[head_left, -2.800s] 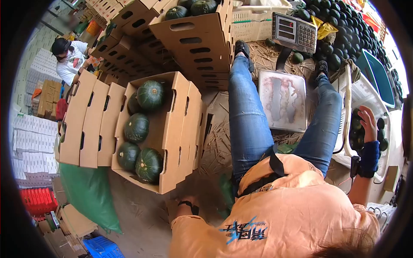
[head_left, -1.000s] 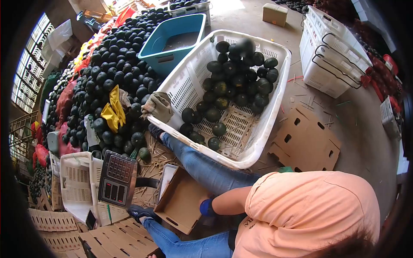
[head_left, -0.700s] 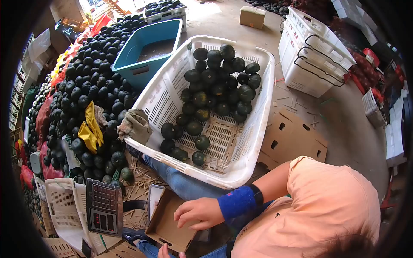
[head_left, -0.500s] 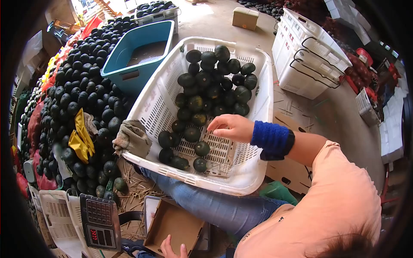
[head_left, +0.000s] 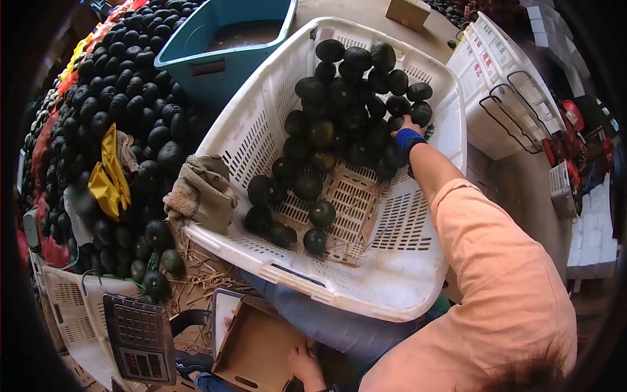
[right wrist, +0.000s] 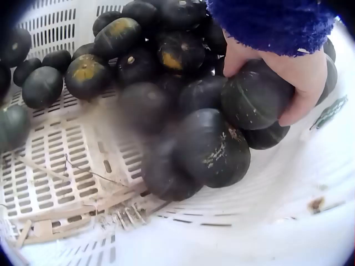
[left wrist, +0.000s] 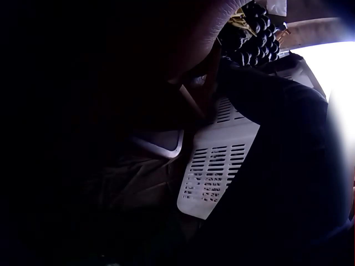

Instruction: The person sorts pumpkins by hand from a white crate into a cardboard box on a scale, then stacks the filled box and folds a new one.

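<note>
My right hand (head_left: 406,125) reaches into the large white crate (head_left: 392,307) at its right side. In the right wrist view, thumb and fingers curl round a small dark green pumpkin (right wrist: 256,95), with other pumpkins (right wrist: 213,147) crowded close beside it. Low in the head view, my left hand (head_left: 305,367) grips the right edge of a shallow cardboard box (head_left: 258,343). That box lies tilted over the scale's pale platform (head_left: 222,307), and its visible inside holds nothing. The left wrist view is mostly dark, with part of the hand (left wrist: 208,47) at its top.
A scale display (head_left: 138,340) stands at the lower left. Behind it rises a big heap of dark pumpkins (head_left: 124,98), beside a blue tub (head_left: 209,72). A cloth (head_left: 202,193) hangs on the crate's corner. White stacked crates (head_left: 499,85) stand at the right.
The view has turned from stacked boxes to the crate. A cardboard box has come onto the scale. My right hand has gone from that box into the crate and taken hold of a pumpkin.
</note>
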`<state>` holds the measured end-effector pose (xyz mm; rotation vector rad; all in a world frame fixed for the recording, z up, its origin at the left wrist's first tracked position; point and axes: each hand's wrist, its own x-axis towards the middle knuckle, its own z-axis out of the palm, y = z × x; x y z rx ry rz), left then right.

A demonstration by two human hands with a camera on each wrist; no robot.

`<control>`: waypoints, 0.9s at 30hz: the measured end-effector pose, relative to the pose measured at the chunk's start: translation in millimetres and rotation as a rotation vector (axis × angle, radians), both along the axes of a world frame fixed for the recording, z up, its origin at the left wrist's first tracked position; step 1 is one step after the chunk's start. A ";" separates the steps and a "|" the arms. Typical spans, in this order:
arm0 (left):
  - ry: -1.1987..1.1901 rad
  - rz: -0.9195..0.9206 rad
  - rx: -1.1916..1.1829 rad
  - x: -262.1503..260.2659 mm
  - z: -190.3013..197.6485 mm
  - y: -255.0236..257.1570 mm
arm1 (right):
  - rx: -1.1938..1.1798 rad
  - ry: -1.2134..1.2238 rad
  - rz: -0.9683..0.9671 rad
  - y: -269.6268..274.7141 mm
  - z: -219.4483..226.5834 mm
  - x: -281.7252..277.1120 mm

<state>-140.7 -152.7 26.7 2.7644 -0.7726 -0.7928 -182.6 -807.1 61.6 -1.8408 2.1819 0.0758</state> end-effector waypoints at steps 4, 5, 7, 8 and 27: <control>-0.090 0.106 0.014 -2.6 -17.6 -22.1 | 0.062 -0.138 0.291 -53.0 -39.2 -25.4; -0.071 0.124 0.008 0.1 -20.3 -24.6 | 0.166 -0.284 0.241 -31.9 -15.2 -6.7; 0.006 0.107 -0.056 12.2 -5.2 -24.7 | 0.402 -0.645 0.196 27.4 36.3 43.8; 0.035 0.254 -0.215 21.8 13.6 -34.5 | 0.520 -0.861 0.227 44.2 54.8 66.3; 0.715 1.368 -1.217 61.8 45.9 24.6 | 0.604 -0.327 1.210 163.8 -34.4 135.1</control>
